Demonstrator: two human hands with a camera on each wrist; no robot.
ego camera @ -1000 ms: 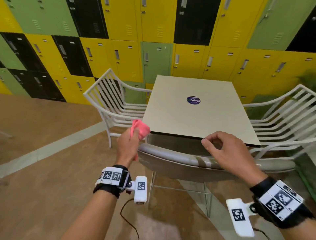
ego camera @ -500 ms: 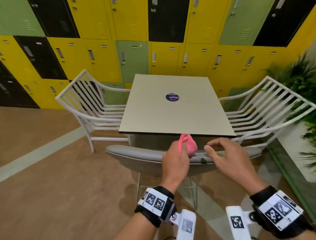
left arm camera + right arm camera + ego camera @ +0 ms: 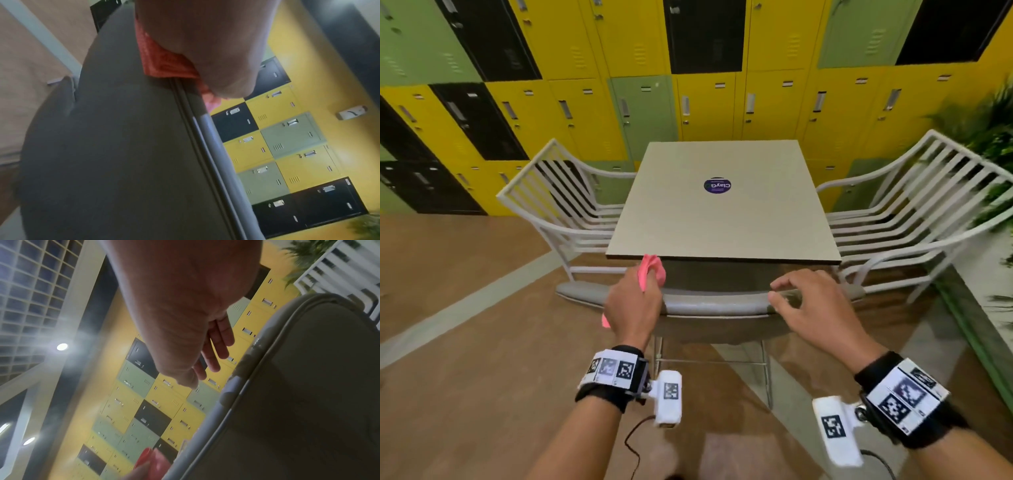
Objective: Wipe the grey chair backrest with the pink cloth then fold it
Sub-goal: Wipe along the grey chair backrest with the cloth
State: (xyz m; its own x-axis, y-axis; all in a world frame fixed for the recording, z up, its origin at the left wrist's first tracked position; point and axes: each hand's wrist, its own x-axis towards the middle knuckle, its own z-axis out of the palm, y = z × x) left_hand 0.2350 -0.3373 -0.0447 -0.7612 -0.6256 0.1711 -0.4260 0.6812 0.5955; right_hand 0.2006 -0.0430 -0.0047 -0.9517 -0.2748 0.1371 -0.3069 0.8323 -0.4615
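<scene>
Yellow-green-black lockers behind; I had left hand [image 3: 631,305] clutching bunched pink cloth [image 3: 652,274] on grey padded chair backrest [image 3: 714,303] top edge, right hand [image 3: 813,306] fingers loosely spread steadying it; firm overlapping strokes advisable.

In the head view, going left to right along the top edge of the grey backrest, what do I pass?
Bare left end of the grey backrest → left hand holding the pink cloth on the edge → bare middle stretch → right hand, fingers relaxed over the edge → short right end.
</scene>
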